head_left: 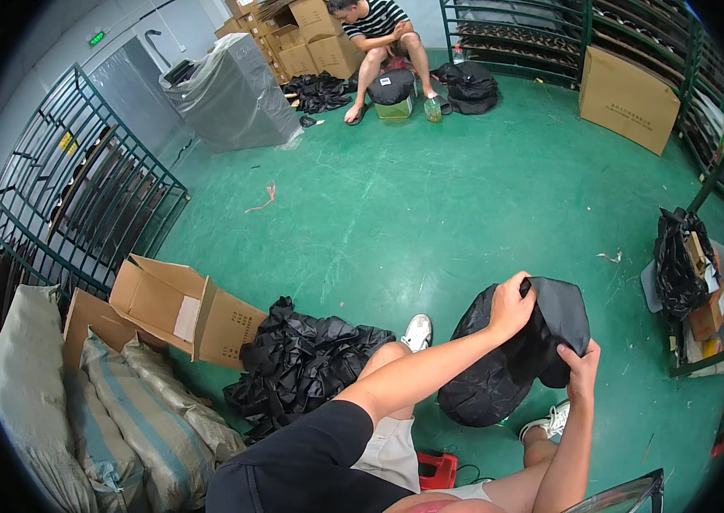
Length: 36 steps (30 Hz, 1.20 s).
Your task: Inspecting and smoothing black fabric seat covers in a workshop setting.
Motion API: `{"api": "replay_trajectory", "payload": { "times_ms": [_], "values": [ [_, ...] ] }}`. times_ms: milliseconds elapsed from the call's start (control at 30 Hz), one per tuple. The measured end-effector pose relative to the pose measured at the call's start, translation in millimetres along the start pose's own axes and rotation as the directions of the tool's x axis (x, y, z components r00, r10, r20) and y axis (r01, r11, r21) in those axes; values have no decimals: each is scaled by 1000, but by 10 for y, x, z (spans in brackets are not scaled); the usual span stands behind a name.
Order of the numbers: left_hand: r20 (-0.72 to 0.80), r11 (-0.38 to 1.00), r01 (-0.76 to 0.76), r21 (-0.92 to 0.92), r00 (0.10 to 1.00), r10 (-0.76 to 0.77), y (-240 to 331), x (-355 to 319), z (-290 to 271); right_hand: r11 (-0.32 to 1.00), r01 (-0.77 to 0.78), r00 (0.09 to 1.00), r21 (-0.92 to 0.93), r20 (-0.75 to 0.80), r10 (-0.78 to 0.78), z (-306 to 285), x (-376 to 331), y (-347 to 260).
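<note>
Two bare forearms rise from the bottom edge, belonging to a person seated low with knees bent over a green floor (430, 197). Left hand (512, 305) has its fingers clenched over the top edge of a black bag (560, 315), held up in front of the knees. Right hand (582, 366) grips the same bag's lower right edge, fingers closed on the fabric. Just behind and below the bag sits a rounded black bundle (486, 376) resting on the floor between the person's white shoes (418, 332). To the left lies a loose heap of black bags (298, 363), touching an open cardboard box (187, 312) tipped on its side. Striped sacks (144, 410) lean at the far left beside green metal racks (80, 188). Well apart, at the top, another person sits among stacked boxes (311, 38).
</note>
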<state>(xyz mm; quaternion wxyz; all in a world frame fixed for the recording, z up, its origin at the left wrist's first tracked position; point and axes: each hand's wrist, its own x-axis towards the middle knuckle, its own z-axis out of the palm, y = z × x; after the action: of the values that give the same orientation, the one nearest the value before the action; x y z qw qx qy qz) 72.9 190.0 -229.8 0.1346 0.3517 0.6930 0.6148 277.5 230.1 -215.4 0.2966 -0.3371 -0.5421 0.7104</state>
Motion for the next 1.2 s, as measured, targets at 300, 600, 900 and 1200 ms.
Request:
{"api": "replay_trajectory", "payload": {
  "times_ms": [300, 600, 900, 1200],
  "values": [
    [34, 999, -21, -39, 999, 22, 79, -22, -53, 945, 310, 912, -101, -249, -326, 76, 70, 42],
    [63, 998, -29, -46, 997, 32, 54, -7, -7, 880, 223, 889, -420, -282, -360, 62, 130, 62],
    [253, 999, -8, 48, 967, -5, -88, -31, -16, 947, 230, 875, -225, -378, -303, -73, 176, 154],
    [297, 997, -53, 56, 954, 34, -181, -57, 10, 895, 144, 963, 421, -269, -29, -161, 135, 139]
  ]
}}
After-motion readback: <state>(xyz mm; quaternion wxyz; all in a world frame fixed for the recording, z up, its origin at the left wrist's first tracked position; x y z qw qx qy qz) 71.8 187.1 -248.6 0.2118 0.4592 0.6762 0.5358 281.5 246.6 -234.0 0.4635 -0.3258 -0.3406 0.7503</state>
